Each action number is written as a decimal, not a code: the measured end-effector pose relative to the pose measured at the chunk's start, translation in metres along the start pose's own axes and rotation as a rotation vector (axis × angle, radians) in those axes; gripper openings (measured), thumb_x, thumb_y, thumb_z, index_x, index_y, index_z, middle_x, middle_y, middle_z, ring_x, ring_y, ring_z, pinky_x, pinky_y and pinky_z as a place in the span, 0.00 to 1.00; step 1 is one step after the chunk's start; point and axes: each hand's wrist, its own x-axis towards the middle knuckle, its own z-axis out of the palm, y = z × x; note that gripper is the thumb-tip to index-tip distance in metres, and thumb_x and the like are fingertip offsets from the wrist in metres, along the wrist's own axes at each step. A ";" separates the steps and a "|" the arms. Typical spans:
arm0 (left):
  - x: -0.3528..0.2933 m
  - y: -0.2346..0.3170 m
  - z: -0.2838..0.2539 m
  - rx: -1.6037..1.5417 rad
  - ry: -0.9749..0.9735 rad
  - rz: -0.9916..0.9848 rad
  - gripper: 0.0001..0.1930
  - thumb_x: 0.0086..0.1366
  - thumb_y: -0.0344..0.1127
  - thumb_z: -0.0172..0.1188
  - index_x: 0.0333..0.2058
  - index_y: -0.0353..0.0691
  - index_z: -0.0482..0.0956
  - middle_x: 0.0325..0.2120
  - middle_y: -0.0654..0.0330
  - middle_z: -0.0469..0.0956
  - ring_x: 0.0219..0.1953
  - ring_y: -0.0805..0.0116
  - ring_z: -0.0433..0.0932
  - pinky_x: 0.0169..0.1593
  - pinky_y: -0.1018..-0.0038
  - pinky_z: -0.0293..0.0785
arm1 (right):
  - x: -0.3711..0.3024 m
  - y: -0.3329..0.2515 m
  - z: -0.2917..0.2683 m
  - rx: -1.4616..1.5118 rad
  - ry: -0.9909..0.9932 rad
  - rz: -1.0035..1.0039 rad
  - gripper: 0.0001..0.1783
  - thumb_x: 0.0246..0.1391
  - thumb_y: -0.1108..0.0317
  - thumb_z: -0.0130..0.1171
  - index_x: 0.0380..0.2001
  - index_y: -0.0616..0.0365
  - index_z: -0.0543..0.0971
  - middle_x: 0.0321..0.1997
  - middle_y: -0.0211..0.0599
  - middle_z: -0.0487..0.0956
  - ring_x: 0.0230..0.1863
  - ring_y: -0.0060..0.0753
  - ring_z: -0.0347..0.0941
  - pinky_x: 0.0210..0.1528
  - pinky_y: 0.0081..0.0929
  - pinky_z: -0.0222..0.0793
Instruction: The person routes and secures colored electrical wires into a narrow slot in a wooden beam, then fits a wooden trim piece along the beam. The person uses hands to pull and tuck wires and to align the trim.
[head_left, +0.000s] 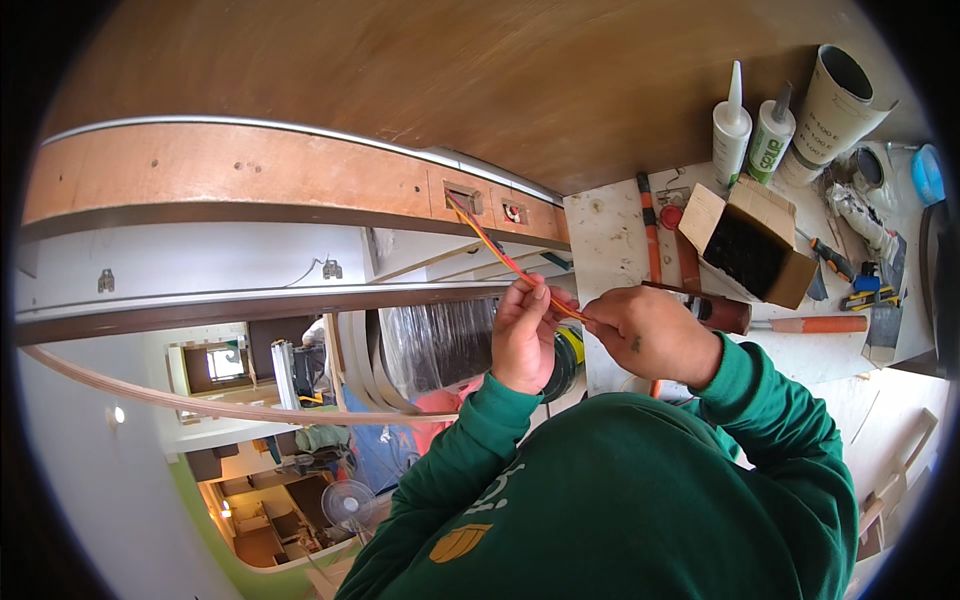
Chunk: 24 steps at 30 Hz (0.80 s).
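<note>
One left hand [525, 340] and one right hand [648, 332], both tight around one red-and-yellow wire bundle [500, 254]; two tubes [732, 138] beyond.

red and yellow wires [495, 246], dark green sleeves [778, 408], light brown box [797, 278], orange-and-black screwdriver [833, 260]

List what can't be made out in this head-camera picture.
Head view:
Where the wires end: hidden by the right hand.
The wires' other run: hidden inside the wooden beam.
What fills the cardboard box: too dark to identify.
The brown panel's full extent: cut off by the top edge.
</note>
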 end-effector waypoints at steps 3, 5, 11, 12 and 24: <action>0.004 0.001 0.003 0.036 -0.009 -0.003 0.09 0.74 0.32 0.58 0.50 0.41 0.75 0.39 0.53 0.84 0.43 0.59 0.84 0.53 0.62 0.78 | -0.001 0.002 -0.001 -0.002 0.070 -0.003 0.05 0.51 0.74 0.60 0.31 0.62 0.82 0.32 0.51 0.81 0.37 0.60 0.78 0.39 0.50 0.75; 0.009 -0.001 0.006 0.078 -0.012 0.006 0.09 0.75 0.33 0.58 0.51 0.40 0.75 0.41 0.52 0.84 0.43 0.59 0.84 0.54 0.62 0.78 | 0.001 0.007 -0.008 -0.051 0.073 0.041 0.04 0.52 0.74 0.60 0.31 0.61 0.82 0.32 0.51 0.81 0.37 0.60 0.78 0.39 0.49 0.75; 0.031 0.005 0.006 0.227 0.084 0.064 0.17 0.77 0.41 0.54 0.58 0.39 0.73 0.50 0.48 0.82 0.47 0.59 0.83 0.54 0.62 0.77 | 0.007 0.021 -0.035 -0.125 0.264 0.060 0.03 0.52 0.75 0.59 0.29 0.61 0.81 0.30 0.51 0.80 0.36 0.61 0.78 0.38 0.50 0.74; 0.036 0.009 0.005 0.273 0.118 0.090 0.19 0.77 0.43 0.54 0.59 0.39 0.72 0.52 0.48 0.81 0.48 0.58 0.82 0.55 0.62 0.76 | 0.009 0.024 -0.038 -0.136 0.279 0.052 0.03 0.51 0.76 0.59 0.29 0.61 0.81 0.30 0.51 0.80 0.36 0.61 0.78 0.38 0.50 0.74; 0.114 0.016 0.017 0.321 0.289 0.194 0.22 0.76 0.46 0.57 0.59 0.36 0.72 0.47 0.50 0.83 0.45 0.61 0.82 0.50 0.67 0.76 | 0.018 0.057 -0.043 -0.048 0.334 0.158 0.06 0.52 0.77 0.58 0.33 0.63 0.82 0.34 0.51 0.81 0.39 0.60 0.78 0.42 0.48 0.74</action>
